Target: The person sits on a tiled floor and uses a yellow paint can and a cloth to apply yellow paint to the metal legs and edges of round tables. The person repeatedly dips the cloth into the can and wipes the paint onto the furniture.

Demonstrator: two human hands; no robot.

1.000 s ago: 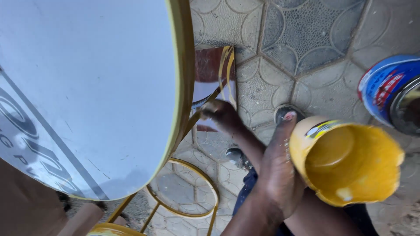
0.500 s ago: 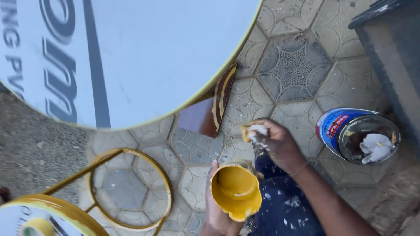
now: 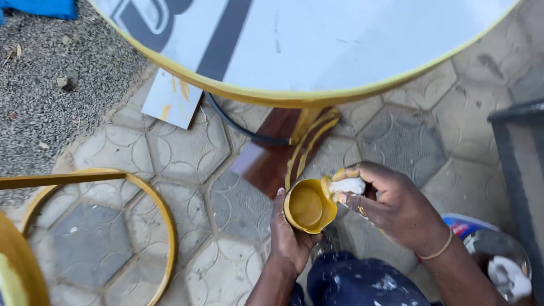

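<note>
Below the round white tabletop [image 3: 340,39], the small cup of yellow paint [image 3: 309,205] sits in the left hand [image 3: 289,238], whose fingers close around its base. Beside it, the right hand [image 3: 396,207] pinches a white sponge [image 3: 347,185] against the cup's rim, fingers curled tight. Already yellow are the tabletop's edge and the metal ring [image 3: 153,204] on the paving. An open paint tin [image 3: 487,249] stands near the right wrist.
</note>
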